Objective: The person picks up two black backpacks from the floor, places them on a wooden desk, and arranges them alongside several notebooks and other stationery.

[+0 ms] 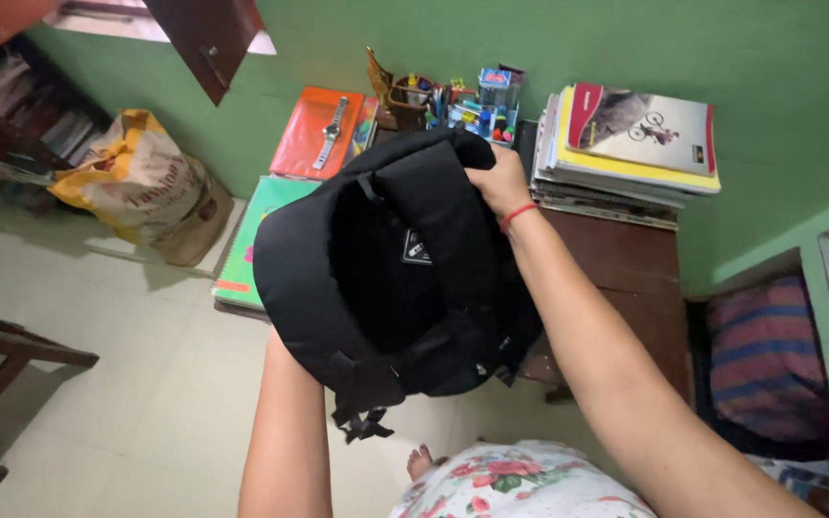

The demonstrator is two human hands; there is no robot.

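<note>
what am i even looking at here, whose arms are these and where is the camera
The camera sits on a person's head and looks down, so the two bare arms are that person's own. The right hand grips the top of a black backpack. The left arm reaches up from below, and its hand is hidden behind the backpack. Behind it stands a wooden table with a stack of books, an orange folder with a wristwatch on it, and a pen holder.

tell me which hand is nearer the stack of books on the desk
Right. The right hand grips the black backpack's top edge just left of the book stack; the left hand is hidden under the bag, farther away.
</note>
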